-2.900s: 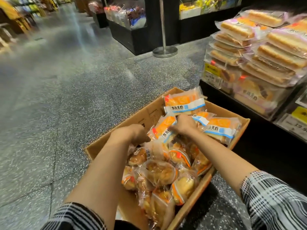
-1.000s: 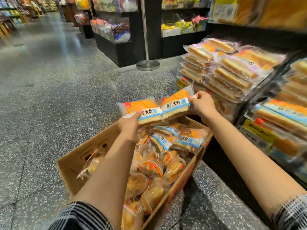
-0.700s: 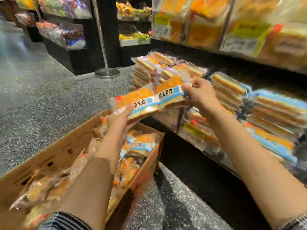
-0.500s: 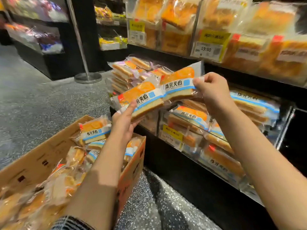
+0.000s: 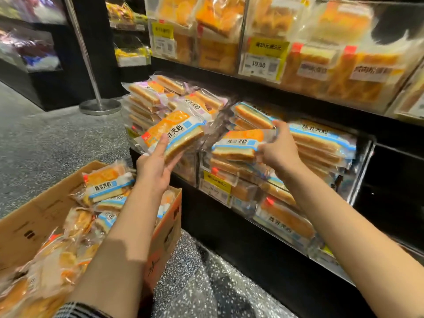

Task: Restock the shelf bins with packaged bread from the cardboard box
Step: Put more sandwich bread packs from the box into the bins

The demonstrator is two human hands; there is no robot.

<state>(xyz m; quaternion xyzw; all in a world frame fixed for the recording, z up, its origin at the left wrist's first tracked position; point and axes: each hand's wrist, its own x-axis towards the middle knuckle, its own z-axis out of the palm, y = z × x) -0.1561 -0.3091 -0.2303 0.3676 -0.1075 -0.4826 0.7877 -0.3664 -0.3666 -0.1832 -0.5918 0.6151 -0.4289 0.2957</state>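
Both hands [image 5: 158, 167] [image 5: 278, 152] grip bread packs [image 5: 174, 131] before shelf bins [image 5: 364, 157].

Cardboard box [image 5: 34, 226] left — shelf bins [image 5: 358, 161] right.

You face a speckled grey terrazzo floor [image 5: 57, 138], black display units [image 5: 263, 267], and a metal stanchion pole [image 5: 83, 53] on its round base [image 5: 100, 107], dimly lit.

One orange-and-blue bread packet [image 5: 176, 131] tilts above the open cardboard box [image 5: 34, 226]; another [image 5: 238, 144] lies level atop the clear shelf bin's [image 5: 358, 180] stack.
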